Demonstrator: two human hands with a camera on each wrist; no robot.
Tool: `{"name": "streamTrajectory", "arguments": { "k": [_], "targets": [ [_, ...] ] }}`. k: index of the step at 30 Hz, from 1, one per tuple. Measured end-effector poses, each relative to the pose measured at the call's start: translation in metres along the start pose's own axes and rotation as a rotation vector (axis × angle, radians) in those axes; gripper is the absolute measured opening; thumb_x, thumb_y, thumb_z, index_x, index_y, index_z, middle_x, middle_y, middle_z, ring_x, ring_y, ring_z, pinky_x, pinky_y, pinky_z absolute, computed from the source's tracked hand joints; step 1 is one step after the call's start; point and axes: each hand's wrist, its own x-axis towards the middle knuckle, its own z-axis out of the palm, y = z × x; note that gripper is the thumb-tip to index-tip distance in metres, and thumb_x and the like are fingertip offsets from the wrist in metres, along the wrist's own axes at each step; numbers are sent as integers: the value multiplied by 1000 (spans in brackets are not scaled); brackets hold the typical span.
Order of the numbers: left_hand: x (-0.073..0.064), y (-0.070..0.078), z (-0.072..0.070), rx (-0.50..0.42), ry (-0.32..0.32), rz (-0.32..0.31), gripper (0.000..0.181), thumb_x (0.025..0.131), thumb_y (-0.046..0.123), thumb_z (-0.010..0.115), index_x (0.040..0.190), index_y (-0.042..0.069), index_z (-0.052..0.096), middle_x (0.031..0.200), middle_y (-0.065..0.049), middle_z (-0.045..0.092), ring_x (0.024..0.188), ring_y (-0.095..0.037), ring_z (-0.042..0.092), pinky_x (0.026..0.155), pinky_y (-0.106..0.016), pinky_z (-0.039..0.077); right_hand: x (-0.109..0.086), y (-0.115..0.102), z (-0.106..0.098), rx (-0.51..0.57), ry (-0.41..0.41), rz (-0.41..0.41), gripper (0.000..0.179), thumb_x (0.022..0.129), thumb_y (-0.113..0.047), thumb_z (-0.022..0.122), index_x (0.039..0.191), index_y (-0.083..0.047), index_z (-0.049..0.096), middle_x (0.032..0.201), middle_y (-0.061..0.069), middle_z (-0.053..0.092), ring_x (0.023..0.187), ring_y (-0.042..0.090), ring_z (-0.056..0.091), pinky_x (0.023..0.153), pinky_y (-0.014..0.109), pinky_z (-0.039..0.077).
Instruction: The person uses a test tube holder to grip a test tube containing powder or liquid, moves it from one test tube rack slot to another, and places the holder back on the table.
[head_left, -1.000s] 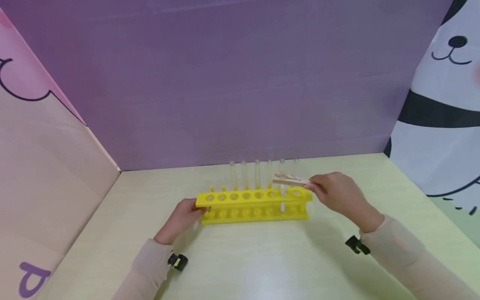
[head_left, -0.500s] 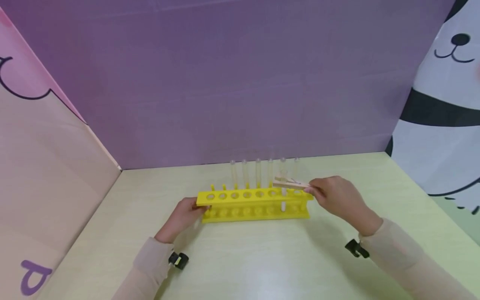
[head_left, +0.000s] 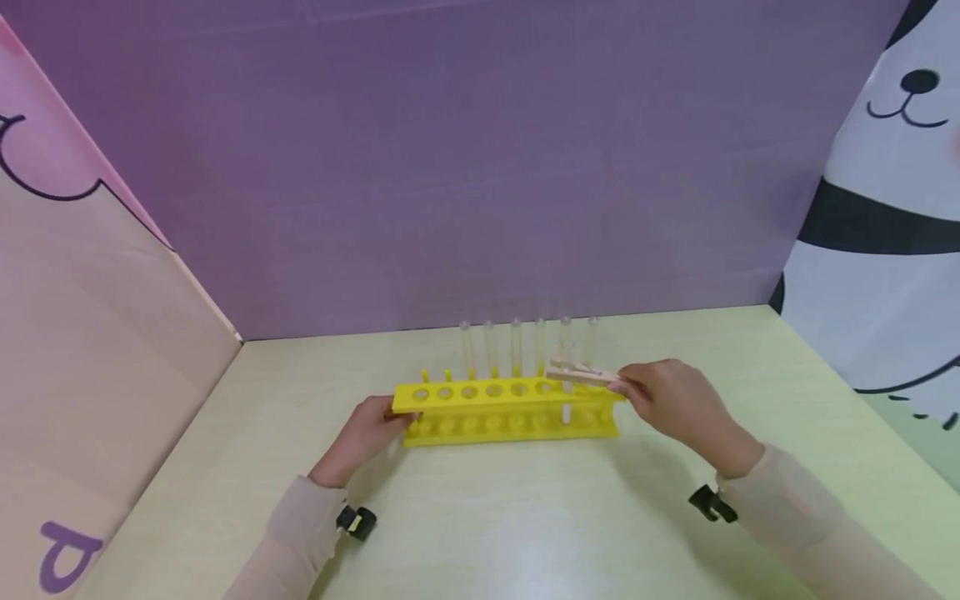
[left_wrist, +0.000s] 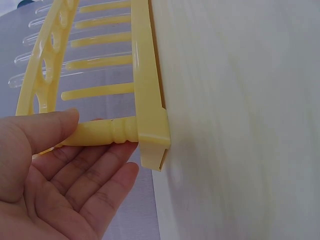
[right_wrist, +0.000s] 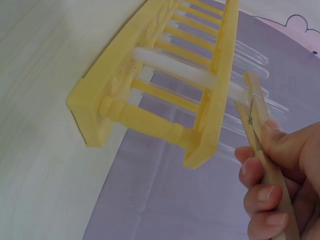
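Holding the yellow rack (head_left: 480,407) by its left end post (left_wrist: 100,132) on the pale table (head_left: 517,517), with left hand (head_left: 375,421) thumb and fingers pinching that post. Gripping the wooden clamp (head_left: 581,376) in the right hand (head_left: 678,408), between thumb and curled fingers, with its jaws around the partly white tube (right_wrist: 175,68), upright in the rack's second hole from the right. Along the rear, six clear tubes (head_left: 516,348) upside down over pegs (left_wrist: 100,91).

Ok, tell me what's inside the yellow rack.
One tube, white in its lower part, stands in the yellow rack near the right hand. In the head view, the wooden clamp hides a stretch of the tube.
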Motion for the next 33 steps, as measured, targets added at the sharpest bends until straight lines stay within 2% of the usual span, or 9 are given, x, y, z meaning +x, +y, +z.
{"name": "streamTrajectory", "arguments": {
  "k": [12, 19, 27, 33],
  "targets": [
    [-1, 2, 0, 4, 4, -11, 28, 91, 9, 60, 118, 1, 64, 111, -12, 67, 79, -17, 52, 69, -29, 44, -1, 0, 2, -5, 10, 2, 12, 85, -17, 69, 81, -6, 69, 58, -8, 52, 48, 7, 34, 49, 24, 32],
    [-1, 2, -1, 11, 7, -2, 26, 91, 7, 60, 116, 0, 64, 110, -12, 67, 78, -16, 52, 69, -28, 45, -2, 0, 2, 10, -3, 3, 13, 87, -17, 67, 78, -8, 66, 54, -9, 43, 47, 7, 30, 48, 24, 29],
    [-2, 4, -1, 15, 10, -10, 27, 91, 7, 60, 117, -1, 64, 111, -13, 67, 77, -16, 52, 66, -27, 44, -2, -2, 2, 9, -12, 12, 12, 87, -18, 68, 79, -8, 68, 55, -9, 46, 47, 7, 31, 47, 24, 30],
    [-1, 3, -1, 9, 12, 1, 27, 90, 6, 60, 116, -1, 64, 110, -13, 67, 76, -16, 52, 66, -27, 44, -3, -1, 1, 20, -12, 16, 15, 88, -20, 66, 77, -10, 66, 54, -8, 41, 47, 7, 29, 47, 24, 28]
  ]
}}
